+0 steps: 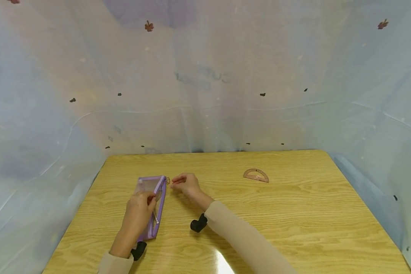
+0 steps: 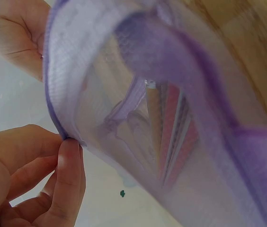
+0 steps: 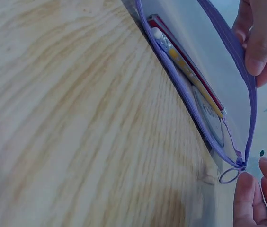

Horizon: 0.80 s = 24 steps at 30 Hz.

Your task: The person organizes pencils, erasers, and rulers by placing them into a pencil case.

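A see-through pencil pouch (image 1: 162, 203) with purple edging lies on the left part of the table, its zip undone. My left hand (image 1: 138, 209) pinches one purple edge of the opening between thumb and fingers, and that side stands lifted in the right wrist view. At the far end of the zip, my right hand (image 1: 188, 186) has its fingertips beside the ring (image 3: 229, 175) of the zip pull, thumb and fingers apart. Inside the pouch are a yellow pencil (image 3: 190, 73), a dark red pencil (image 3: 190, 61) and a clear piece with markings (image 3: 207, 112).
A pinkish clear protractor (image 1: 256, 176) lies at the back right of the wooden table (image 1: 294, 220). Pale patterned sheeting (image 1: 205, 95) hangs behind the table and along both sides.
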Motion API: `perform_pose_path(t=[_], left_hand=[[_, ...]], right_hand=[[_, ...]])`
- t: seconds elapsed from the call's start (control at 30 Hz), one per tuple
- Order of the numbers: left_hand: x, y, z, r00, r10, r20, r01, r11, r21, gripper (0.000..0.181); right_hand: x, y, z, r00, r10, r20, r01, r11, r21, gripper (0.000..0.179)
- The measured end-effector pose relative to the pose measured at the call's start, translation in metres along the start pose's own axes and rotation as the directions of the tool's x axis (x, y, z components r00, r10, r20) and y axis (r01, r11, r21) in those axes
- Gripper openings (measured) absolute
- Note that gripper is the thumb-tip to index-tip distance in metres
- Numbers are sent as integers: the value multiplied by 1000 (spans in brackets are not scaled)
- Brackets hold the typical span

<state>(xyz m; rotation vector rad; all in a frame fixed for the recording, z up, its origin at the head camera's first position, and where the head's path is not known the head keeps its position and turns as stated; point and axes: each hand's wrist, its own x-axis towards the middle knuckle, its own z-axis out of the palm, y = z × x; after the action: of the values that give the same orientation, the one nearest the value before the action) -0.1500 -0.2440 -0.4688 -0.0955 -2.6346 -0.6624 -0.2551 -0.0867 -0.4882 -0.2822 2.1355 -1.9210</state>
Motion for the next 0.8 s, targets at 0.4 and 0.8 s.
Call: perform_pose_path(t=[0.4, 0.8], left_hand=[[-1, 0, 0, 1000, -3, 6, 3, 1000, -12, 8], [0, -1, 1, 1000, 11, 6, -11, 1000, -10, 7]], right_hand=[[-1, 2, -21, 999, -29, 40, 28, 999, 18, 21], [-8, -1, -41, 997, -17, 72, 15, 999, 29, 24]])
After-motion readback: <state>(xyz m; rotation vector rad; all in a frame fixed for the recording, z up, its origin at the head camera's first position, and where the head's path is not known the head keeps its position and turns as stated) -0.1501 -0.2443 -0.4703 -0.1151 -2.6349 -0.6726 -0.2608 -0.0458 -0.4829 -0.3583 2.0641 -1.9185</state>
